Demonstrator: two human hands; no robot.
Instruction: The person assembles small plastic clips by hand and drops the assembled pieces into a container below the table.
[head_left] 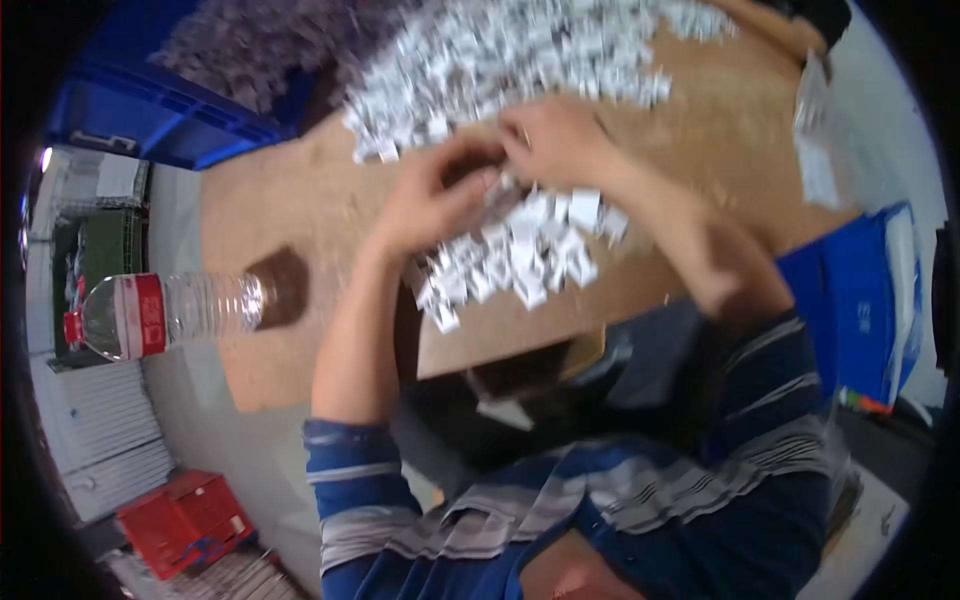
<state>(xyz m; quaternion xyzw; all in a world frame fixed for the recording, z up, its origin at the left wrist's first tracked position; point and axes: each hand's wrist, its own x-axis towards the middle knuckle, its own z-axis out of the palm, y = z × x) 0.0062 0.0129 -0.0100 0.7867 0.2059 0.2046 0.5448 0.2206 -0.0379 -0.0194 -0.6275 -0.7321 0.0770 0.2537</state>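
Both hands meet over a brown wooden table [300, 200], between two heaps of small white pieces. My left hand [440, 195] is curled, its fingertips pinching a small white piece where the hands touch. My right hand [555, 140] bends inward toward the same spot, fingers closed on that piece or one beside it; blur hides which. A large pile of white pieces [520, 50] lies beyond the hands. A smaller pile [515, 255] lies on the near side, close to the table's edge.
A clear plastic water bottle [165, 315] with a red label and cap stands at the table's left edge. A blue crate [140, 110] sits at far left, a blue bin [860, 300] at right, a red crate [185, 520] on the floor.
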